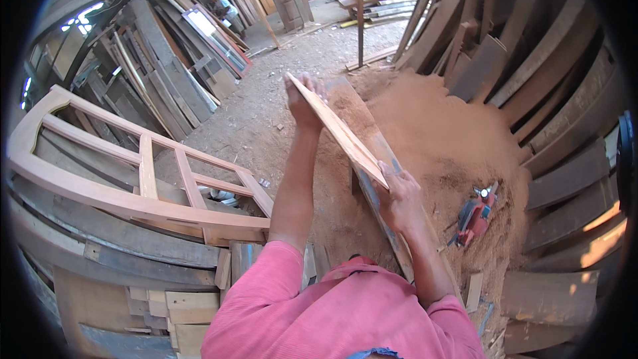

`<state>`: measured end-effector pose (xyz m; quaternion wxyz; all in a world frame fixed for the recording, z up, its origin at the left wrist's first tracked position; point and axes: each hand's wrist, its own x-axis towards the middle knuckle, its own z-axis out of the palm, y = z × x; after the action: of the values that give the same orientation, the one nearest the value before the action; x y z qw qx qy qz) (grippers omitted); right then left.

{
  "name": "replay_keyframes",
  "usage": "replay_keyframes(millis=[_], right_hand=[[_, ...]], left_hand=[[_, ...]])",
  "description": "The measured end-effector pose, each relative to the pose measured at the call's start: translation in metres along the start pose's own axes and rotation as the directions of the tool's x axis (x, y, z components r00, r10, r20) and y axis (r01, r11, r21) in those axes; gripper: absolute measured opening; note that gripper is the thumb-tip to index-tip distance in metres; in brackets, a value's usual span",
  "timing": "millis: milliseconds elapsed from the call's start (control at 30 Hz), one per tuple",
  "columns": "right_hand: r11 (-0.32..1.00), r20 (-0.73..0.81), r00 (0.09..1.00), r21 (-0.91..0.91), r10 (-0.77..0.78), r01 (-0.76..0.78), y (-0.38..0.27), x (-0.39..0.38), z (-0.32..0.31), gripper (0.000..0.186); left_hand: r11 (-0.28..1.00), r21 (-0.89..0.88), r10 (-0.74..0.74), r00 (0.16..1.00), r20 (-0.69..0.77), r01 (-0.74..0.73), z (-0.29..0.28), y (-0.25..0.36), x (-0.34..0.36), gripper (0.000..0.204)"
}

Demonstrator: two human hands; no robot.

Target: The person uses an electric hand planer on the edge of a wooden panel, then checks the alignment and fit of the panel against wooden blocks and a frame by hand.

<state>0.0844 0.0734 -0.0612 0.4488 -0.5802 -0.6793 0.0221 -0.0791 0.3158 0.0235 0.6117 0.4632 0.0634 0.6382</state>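
A narrow, pale wooden board (339,134) is held up at a slant between my two hands. At its far end, the fingers of my left hand (306,105) are wrapped around the wood. My right hand (403,201) grips the near end, thumb along the edge. Below the board stands a long, narrow plank bench (380,211), partly covered with sawdust; the board hides some of it. Whether the board touches the bench I cannot tell. To the right, a red and blue handheld power tool (474,219) lies on the sawdust, apart from my hands.
An arched wooden frame with crossbars (146,166) rests on stacked planks at left. Sawdust (452,126) is heaped right of the bench. Leaning boards (565,60) line the right side; more timber (159,60) leans at the far left. Another person (226,10) is in the background.
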Motion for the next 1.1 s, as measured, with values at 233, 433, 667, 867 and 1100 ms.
replay_keyframes(millis=[233,433,667,867,1100], right_hand=[[0.999,-0.028,1.0,0.038,-0.012,0.013,-0.006,0.003,-0.013,0.042],[0.997,-0.089,0.993,0.035,-0.072,0.075,-0.001,0.003,-0.005,0.039],[0.997,-0.055,0.997,0.045,-0.055,0.057,0.0,0.001,-0.005,0.039],[0.997,-0.06,0.997,0.05,-0.051,0.054,-0.004,0.001,-0.006,0.041],[0.998,-0.046,0.998,0.046,-0.036,0.038,-0.004,0.003,-0.006,0.045]], left_hand=[[1.0,-0.001,-0.002,1.0,-0.009,0.002,0.015,-0.002,-0.001,0.064],[1.0,0.008,-0.002,1.0,-0.02,0.002,0.016,-0.003,-0.003,0.063],[1.0,-0.008,0.013,1.0,-0.011,-0.013,0.01,-0.004,-0.002,0.063],[1.0,-0.007,0.007,1.0,0.006,-0.007,0.009,-0.001,-0.004,0.065],[1.0,-0.001,0.013,1.0,0.027,-0.013,0.008,0.0,0.0,0.066]])
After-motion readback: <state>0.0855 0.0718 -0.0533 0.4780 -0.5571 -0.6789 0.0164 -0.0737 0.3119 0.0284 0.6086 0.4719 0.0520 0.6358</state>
